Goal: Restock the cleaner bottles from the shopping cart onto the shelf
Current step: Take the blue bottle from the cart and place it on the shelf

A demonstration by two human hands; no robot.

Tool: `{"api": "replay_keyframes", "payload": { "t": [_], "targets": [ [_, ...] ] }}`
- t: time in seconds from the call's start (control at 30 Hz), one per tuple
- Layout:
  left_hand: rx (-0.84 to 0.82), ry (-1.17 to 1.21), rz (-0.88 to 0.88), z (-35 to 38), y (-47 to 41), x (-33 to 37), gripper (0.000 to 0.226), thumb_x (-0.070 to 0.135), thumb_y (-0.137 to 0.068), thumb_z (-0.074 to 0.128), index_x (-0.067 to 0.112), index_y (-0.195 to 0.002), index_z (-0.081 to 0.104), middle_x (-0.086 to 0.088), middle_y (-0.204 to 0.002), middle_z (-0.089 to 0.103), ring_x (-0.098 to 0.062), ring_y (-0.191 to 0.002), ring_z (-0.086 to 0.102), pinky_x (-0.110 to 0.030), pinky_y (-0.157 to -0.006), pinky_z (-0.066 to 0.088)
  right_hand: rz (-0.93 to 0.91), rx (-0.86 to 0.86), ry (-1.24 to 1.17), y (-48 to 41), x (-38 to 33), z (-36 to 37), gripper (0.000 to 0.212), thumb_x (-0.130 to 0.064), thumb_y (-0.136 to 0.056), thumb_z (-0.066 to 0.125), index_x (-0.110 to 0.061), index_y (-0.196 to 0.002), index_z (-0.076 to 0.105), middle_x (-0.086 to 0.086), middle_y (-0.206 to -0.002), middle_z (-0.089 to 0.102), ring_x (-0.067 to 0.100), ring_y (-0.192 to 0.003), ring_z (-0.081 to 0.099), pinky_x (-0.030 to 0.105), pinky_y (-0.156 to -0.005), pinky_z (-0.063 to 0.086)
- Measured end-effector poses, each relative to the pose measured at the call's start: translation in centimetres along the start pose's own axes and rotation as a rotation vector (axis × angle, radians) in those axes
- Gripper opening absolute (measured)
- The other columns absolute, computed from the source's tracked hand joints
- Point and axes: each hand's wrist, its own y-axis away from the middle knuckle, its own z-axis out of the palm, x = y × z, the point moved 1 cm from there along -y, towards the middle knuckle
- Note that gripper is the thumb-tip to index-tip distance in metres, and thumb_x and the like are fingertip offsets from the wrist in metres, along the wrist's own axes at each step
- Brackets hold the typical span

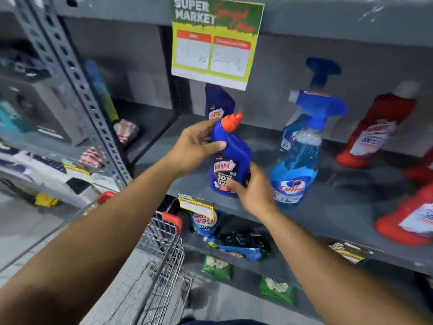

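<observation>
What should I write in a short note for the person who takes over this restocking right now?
Left hand: holds the upper body of the blue Harpic bottle, below its orange cap.
Right hand: holds the same bottle low at its label.
The bottle stands at the front edge of the grey shelf, not yet released.
Done: one more blue Harpic bottle stands behind it, two Colin spray bottles to the right, red bottles farther right.
Left: release the bottle, then check the shopping cart; what it holds cannot be seen.
</observation>
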Motion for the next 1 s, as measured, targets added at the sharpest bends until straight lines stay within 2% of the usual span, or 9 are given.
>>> {"api": "replay_keyframes", "payload": {
  "t": [0.13, 0.2, 0.27, 0.43, 0.6, 0.7, 0.8, 0.93, 1.0],
  "targets": [
    [0.008, 0.1, -0.069, 0.8, 1.5, -3.1, 0.056, -0.018, -0.085, 0.05, -0.002, -0.137, 0.039, -0.019, -0.127, 0.058, -0.017, -0.102, 0.064, -0.025, -0.084, 0.056, 0.024, 0.08, 0.039, 1.3, 0.2, 1.2, 0.073, -0.024, -0.073, 0.075, -0.013, -0.136, 0.041, 0.01, -0.126, 0.057, 0.026, -0.114, 0.054, 0.04, -0.096, 0.045],
    [0.015, 0.116, -0.095, 1.2, 3.0, -5.1, 0.058, -0.02, -0.077, 0.05, -0.005, -0.133, 0.041, -0.016, -0.12, 0.058, -0.01, -0.097, 0.065, -0.023, -0.08, 0.054, 0.056, 0.096, 0.027, 2.5, 0.4, 1.9, 0.071, -0.021, -0.076, 0.069, -0.01, -0.138, 0.036, 0.011, -0.127, 0.054, 0.027, -0.117, 0.053, 0.036, -0.096, 0.044],
    [0.003, 0.117, -0.127, 1.4, 4.2, -6.9, 0.065, -0.012, -0.07, 0.045, -0.002, -0.133, 0.042, -0.013, -0.12, 0.059, -0.013, -0.102, 0.062, -0.025, -0.083, 0.053, 0.062, 0.095, 0.001, 3.3, 0.4, 2.7, 0.061, -0.012, -0.076, 0.064, -0.011, -0.133, 0.04, 0.007, -0.119, 0.057, 0.026, -0.11, 0.057, 0.025, -0.087, 0.042],
    [0.039, 0.0, -0.101, -0.4, 5.0, -9.0, 0.082, -0.01, -0.062, 0.035, 0.02, -0.138, 0.044, -0.005, -0.131, 0.061, -0.02, -0.121, 0.057, -0.041, -0.099, 0.047, 0.076, 0.018, -0.007, 2.5, -0.9, 5.0, 0.065, -0.006, -0.079, 0.056, -0.018, -0.139, 0.033, 0.003, -0.129, 0.056, 0.022, -0.114, 0.056, 0.019, -0.084, 0.038],
    [0.135, -0.06, -0.136, -3.1, 4.9, -9.6, 0.081, -0.008, -0.062, 0.038, 0.03, -0.133, 0.048, 0.0, -0.121, 0.066, -0.024, -0.109, 0.061, -0.046, -0.085, 0.049, 0.118, -0.093, 0.012, 1.3, -2.4, 7.6, 0.074, -0.01, -0.083, 0.053, -0.02, -0.148, 0.017, 0.006, -0.143, 0.047, 0.027, -0.123, 0.053, 0.038, -0.098, 0.046],
    [0.11, -0.043, -0.119, -3.2, 5.0, -9.6, 0.08, -0.011, -0.064, 0.036, 0.03, -0.131, 0.049, 0.009, -0.118, 0.068, -0.012, -0.112, 0.062, -0.031, -0.088, 0.051, 0.137, -0.076, -0.001, 0.7, -2.5, 7.9, 0.073, -0.006, -0.08, 0.053, -0.025, -0.144, 0.024, 0.003, -0.134, 0.054, 0.024, -0.116, 0.057, 0.035, -0.093, 0.048],
    [0.107, -0.023, -0.12, -3.3, 4.9, -9.9, 0.08, -0.015, -0.068, 0.036, 0.027, -0.135, 0.045, 0.001, -0.122, 0.066, -0.016, -0.112, 0.062, -0.036, -0.09, 0.051, 0.128, -0.09, -0.017, 0.6, -2.5, 8.0, 0.076, -0.002, -0.079, 0.054, -0.028, -0.144, 0.023, -0.004, -0.124, 0.056, 0.022, -0.114, 0.058, 0.026, -0.086, 0.042],
    [0.146, -0.04, -0.098, -3.1, 5.5, -9.9, 0.074, -0.008, -0.069, 0.038, 0.019, -0.138, 0.04, 0.002, -0.125, 0.062, -0.012, -0.115, 0.059, -0.033, -0.098, 0.05, 0.161, -0.116, 0.049, 1.9, -1.9, 7.4, 0.086, -0.011, -0.085, 0.056, -0.02, -0.151, 0.001, 0.006, -0.151, 0.039, 0.024, -0.135, 0.042, 0.032, -0.105, 0.037],
    [0.34, -0.154, -0.171, -2.5, 6.6, -10.2, 0.064, 0.003, -0.073, 0.042, 0.02, -0.135, 0.038, -0.003, -0.132, 0.054, -0.024, -0.118, 0.055, -0.048, -0.1, 0.048, 0.12, -0.097, 0.056, 3.3, -1.2, 6.1, 0.081, -0.014, -0.086, 0.056, -0.017, -0.151, 0.008, 0.007, -0.155, 0.032, 0.022, -0.14, 0.035, 0.035, -0.113, 0.032]
  ]
}}
